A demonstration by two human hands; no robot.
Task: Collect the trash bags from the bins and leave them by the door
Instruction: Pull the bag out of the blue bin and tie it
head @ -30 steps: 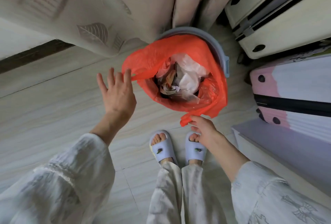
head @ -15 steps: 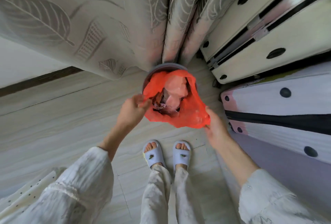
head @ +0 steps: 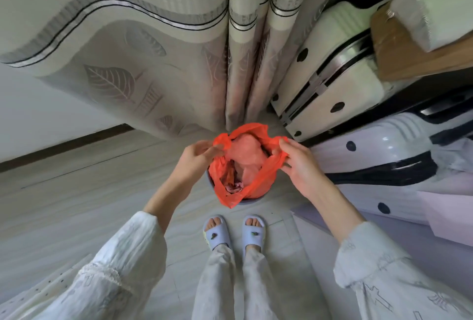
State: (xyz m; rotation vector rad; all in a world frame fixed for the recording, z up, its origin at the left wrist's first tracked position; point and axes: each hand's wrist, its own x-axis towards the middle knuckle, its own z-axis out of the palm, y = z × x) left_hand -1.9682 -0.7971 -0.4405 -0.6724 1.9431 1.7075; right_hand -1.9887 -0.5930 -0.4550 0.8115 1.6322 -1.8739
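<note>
An orange-red plastic trash bag (head: 252,186) full of crumpled waste sits in a small grey-blue bin (head: 249,200) on the floor in front of my feet. Most of the bin is hidden under the bag; only its near rim shows. My left hand (head: 195,159) pinches the bag's left handle at the rim. My right hand (head: 299,163) pinches the right handle. Both handles are lifted above the bin and the bag's mouth is drawn narrower between my hands.
A leaf-patterned curtain (head: 158,71) hangs just behind the bin. A white suitcase (head: 330,92) and a lilac suitcase (head: 399,151) lie close on the right, with a cardboard box (head: 409,51) above. Pale tiled floor (head: 76,191) spreads to the left.
My left hand went from open beside the bag to gripping its left handle. My right hand shifted up to the right handle. The bag's rim came off the bin edge and rose.
</note>
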